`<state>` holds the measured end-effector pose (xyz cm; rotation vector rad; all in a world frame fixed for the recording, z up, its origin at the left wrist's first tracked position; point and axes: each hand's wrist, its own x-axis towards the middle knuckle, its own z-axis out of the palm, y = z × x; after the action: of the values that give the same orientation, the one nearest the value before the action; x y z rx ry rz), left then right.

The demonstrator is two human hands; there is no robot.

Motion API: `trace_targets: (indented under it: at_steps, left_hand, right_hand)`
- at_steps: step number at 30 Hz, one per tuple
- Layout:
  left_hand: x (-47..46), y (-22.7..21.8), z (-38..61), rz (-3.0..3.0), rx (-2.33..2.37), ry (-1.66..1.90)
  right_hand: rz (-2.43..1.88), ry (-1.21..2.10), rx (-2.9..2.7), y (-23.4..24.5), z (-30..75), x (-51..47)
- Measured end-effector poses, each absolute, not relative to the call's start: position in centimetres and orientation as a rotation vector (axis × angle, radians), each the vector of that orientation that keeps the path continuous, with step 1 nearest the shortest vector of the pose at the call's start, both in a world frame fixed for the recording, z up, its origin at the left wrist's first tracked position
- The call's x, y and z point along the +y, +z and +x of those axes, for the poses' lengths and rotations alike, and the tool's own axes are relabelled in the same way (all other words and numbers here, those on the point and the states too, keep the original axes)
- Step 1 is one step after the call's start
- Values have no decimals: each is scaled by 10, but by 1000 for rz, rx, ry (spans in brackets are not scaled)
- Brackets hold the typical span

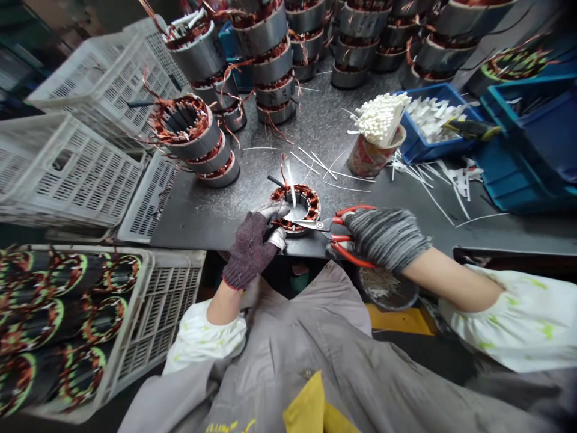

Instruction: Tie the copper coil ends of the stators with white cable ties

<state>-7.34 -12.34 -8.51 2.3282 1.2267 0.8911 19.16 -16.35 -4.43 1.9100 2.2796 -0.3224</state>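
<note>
A motor stator (311, 195) with copper windings lies on the dark bench near its front edge. My left hand (251, 243), in a dark maroon glove with whitish fingertips, is closed on the stator's left side. In my right hand (388, 236), gloved in grey stripes, are red-handled scissors (347, 237). Their blades reach over the stator's near rim, slightly apart. A white sleeve strip (291, 183) stands up out of the stator's ring, and a black lead pokes out at its upper left. What the blade tips touch is too small to make out.
Stacked stators (198, 138) stand at the back and left. A cup (374, 153) of white tubes and a blue bin (433, 120) of white pieces are at right. Loose strips (322, 165) lie behind the stator. Plastic crates (67, 156) line the left; one (148, 300) holds several stators.
</note>
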Motion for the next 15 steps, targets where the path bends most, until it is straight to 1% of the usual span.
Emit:
trace_targets:
  at_steps: [3,5,8,12,13,15]
  left_hand:
    - [-128,-76,-73,2381,1307,921]
    - [-134,-68,-63,2570,1279,916]
    - [-137,-63,-35,2882,1150,771]
    - [-126,-75,-10,2986,1168,582]
    - [-123,-79,-9,2990,1188,562]
    - [-119,-83,-12,2986,1222,530]
  right_hand:
    - [2019,-343,2039,-51,209,-153]
    - [2176,-340,1933,-58,229,-144]
    - [2410,-242,1868,-67,257,-138]
    - [2528,98,2050,-78,259,-152]
    - [2494,136,2167,-84,253,-158]
    - [2393,97,2396,-98,235,-169]
